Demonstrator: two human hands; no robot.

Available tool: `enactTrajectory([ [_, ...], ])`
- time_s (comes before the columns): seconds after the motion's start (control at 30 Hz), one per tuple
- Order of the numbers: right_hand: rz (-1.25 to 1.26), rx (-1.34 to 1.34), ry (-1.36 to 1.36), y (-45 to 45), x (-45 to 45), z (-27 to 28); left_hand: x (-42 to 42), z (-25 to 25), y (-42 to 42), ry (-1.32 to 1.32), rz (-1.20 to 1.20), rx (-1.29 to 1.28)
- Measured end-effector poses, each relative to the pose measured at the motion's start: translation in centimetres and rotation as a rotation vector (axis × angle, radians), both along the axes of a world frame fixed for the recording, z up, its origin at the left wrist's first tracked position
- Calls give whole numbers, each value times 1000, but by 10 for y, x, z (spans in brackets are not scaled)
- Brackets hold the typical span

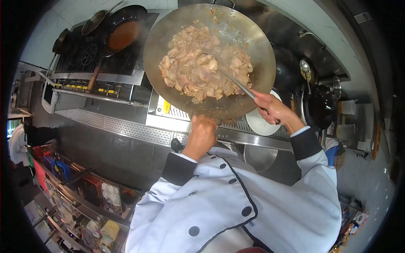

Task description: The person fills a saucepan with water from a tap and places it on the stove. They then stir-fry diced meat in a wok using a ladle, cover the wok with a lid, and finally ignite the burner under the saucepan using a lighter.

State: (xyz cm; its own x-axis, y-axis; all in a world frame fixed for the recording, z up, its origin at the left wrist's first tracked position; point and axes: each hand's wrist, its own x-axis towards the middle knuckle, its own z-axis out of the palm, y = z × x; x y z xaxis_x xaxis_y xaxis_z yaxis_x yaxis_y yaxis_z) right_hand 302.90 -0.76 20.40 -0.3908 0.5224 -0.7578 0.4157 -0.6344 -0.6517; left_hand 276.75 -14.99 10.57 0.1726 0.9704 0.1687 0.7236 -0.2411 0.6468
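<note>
A large steel wok (259,47) stands before me, with many cut pieces of pale meat (190,68) heaped in it and a little steam above. My left hand (203,131) is closed around the near side of the wok, at its handle, which the fingers mostly hide. In my right hand (271,107) is the shaft of a metal ladle (235,80). The ladle's bowl lies among the meat near the wok's middle and holds some pieces. Partly under my right forearm and the wok's rim is a white bowl or plate (264,125).
To the left, a gas range (85,63) carries a dark wok (124,34) of reddish-brown liquid, its wooden handle (94,77) jutting towards me. Black woks (321,106) and a ladle (304,67) sit at right. A metal basin (260,156) is below the counter edge. Another person (19,144) stands far left.
</note>
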Motion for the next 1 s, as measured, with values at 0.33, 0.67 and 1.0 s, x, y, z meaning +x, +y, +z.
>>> enactTrajectory([
  [0.33,390,846,-466,-93,-18,45,-4,-6,-1,-68,-30,104],
  [0.67,263,221,-340,-129,-53,81,-6,-13,-2,-17,-55,89],
  [1.0,467,647,-492,-77,-36,-32,-3,-14,-3,-63,-19,120],
])
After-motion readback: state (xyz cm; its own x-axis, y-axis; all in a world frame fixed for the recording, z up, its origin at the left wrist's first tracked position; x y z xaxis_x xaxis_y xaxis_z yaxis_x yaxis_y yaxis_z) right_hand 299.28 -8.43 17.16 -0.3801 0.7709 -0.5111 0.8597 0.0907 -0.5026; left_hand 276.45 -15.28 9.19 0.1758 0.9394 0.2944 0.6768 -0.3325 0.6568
